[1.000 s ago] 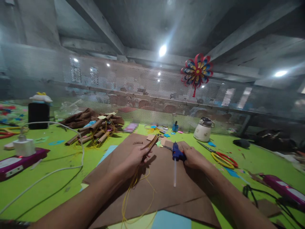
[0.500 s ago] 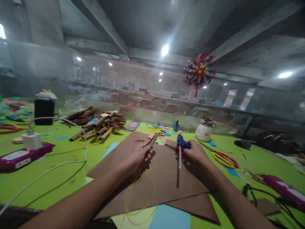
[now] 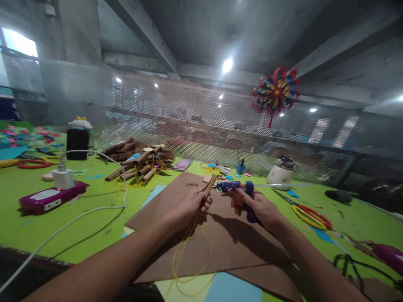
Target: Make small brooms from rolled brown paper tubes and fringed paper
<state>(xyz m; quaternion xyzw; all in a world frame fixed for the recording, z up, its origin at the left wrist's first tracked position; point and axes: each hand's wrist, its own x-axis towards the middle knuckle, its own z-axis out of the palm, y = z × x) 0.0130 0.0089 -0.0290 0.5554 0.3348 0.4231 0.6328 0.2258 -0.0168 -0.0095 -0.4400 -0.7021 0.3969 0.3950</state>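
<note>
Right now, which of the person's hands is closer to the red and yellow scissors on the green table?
Right. The right hand, gripping the blue glue gun, is just left of the scissors; the left hand is farther left, holding a brown strip.

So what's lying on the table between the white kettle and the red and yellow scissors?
In the head view, between the white kettle and the scissors lies bare green table with one small blue paper scrap.

— From my feed, what sits along the table's left edge?
— I see a magenta power strip (image 3: 50, 199) with a white charger (image 3: 63, 178). Red-and-yellow scissors (image 3: 310, 213) lie toward the right edge, a cream kettle (image 3: 281, 170) nearer the far edge.
</note>
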